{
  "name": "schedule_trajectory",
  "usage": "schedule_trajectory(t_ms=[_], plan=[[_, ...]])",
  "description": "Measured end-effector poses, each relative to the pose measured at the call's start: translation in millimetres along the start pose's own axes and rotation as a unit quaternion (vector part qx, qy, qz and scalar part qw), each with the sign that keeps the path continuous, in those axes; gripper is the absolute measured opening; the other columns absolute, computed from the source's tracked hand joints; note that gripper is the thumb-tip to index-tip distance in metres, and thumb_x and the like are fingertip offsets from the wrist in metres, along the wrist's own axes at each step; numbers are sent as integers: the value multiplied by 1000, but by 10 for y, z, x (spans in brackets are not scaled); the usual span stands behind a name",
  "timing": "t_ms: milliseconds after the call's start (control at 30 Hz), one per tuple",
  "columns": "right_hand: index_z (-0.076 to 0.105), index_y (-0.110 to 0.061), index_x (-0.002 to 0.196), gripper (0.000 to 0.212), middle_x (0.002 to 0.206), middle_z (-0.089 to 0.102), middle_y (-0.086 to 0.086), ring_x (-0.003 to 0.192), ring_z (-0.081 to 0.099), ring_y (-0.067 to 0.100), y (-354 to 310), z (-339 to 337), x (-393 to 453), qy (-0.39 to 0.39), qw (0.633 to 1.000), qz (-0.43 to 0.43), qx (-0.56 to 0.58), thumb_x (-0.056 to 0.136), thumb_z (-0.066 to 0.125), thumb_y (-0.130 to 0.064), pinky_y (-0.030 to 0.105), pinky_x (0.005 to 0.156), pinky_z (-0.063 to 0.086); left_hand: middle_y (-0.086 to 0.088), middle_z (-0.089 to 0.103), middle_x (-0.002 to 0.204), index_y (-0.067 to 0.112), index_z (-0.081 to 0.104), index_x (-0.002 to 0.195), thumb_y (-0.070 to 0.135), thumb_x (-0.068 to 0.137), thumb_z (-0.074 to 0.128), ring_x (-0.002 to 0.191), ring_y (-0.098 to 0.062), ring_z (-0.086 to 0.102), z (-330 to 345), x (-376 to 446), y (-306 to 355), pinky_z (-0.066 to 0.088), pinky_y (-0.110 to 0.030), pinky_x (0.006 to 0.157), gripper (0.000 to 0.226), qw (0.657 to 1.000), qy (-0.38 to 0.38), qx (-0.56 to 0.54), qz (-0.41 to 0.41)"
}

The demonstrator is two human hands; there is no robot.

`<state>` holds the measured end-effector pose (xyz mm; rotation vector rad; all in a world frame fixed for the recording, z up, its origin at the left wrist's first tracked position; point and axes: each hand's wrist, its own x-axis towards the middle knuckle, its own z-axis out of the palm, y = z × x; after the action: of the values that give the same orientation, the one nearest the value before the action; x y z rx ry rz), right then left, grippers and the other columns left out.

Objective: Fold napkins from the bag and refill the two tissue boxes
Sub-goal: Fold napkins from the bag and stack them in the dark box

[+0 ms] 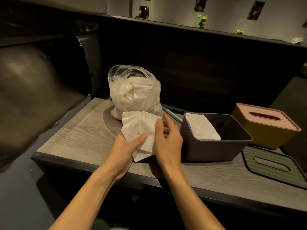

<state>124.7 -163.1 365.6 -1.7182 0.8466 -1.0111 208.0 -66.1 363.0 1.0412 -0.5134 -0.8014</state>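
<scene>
A stack of white napkins [139, 128] is held above the wooden table [79, 130]. My left hand [126, 148] grips its lower left corner, thumb on top. My right hand [167, 138] holds its right edge, thumb pressing on the top sheet. Behind them stands a clear plastic bag [134, 90] full of napkins. To the right, an open dark tissue box [214, 146] has a pile of napkins [201, 127] in its left half. Farther right is a yellow tissue box [265, 131] with a pink slotted lid on.
A green slotted lid [272, 165] lies flat on the table at the right, in front of the yellow box. A dark padded seat [33, 90] rises to the left of the table. A dark partition stands behind it.
</scene>
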Motion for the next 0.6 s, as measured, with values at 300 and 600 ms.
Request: schedule_trajectory(t_ms=[300, 600], plan=[[55, -38, 133, 35, 112, 64, -9, 109, 64, 17, -66, -57, -87, 164, 959, -166, 158, 107, 56, -16, 26, 90, 54, -13, 74, 122, 10, 66, 125, 27, 108, 45, 116, -27, 71, 41, -21, 72, 49, -47, 104, 32, 997, 35, -54, -44], [57, -37, 136, 35, 112, 65, -22, 101, 62, 3, 36, 26, -63, -8, 975, -206, -84, 103, 62, -28, 36, 90, 55, -13, 72, 128, 11, 59, 140, 35, 100, 52, 120, -27, 69, 46, -12, 62, 59, -38, 97, 46, 998, -48, -21, -33]])
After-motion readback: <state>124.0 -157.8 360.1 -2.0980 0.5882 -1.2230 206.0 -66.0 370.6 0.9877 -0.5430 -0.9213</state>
